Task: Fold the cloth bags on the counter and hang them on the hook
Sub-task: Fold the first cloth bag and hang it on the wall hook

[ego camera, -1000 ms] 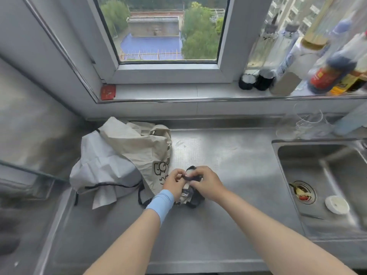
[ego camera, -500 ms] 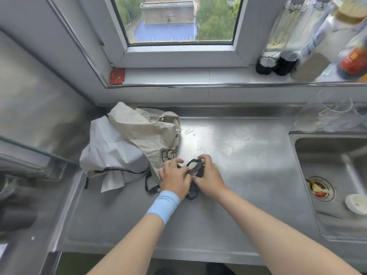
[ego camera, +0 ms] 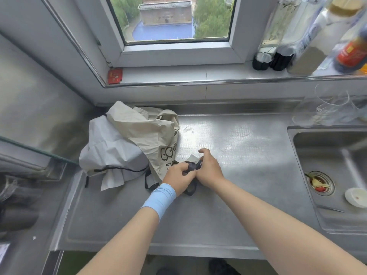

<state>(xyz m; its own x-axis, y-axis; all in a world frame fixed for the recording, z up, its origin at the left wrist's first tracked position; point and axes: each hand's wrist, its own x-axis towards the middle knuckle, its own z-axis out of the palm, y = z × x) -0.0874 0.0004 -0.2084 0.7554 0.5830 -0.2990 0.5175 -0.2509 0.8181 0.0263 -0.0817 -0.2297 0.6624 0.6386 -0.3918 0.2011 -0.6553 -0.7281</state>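
A small folded bag (ego camera: 192, 160), pale with dark straps (ego camera: 192, 166), lies on the steel counter (ego camera: 238, 175) between my hands. My left hand (ego camera: 177, 175), with a light blue wristband, grips the dark strap bundle. Pressed against the bundle from the right, my right hand (ego camera: 208, 167) holds the strap as well. Left of them a beige cloth bag (ego camera: 151, 135) with a black cartoon print lies crumpled on top of a white cloth bag (ego camera: 107, 153) with black trim. No hook is in view.
A sink (ego camera: 333, 175) with food scraps in the drain and a small white dish (ego camera: 356, 197) sits at the right. Bottles (ego camera: 309, 36) stand on the window sill. A clear plastic container (ego camera: 325, 112) rests behind the sink. The counter's front edge is near my elbows.
My hands have shifted slightly on the small bundle, twisting the dark strap around it. The head camera has tilted down and closer; the two crumpled bags have not moved.
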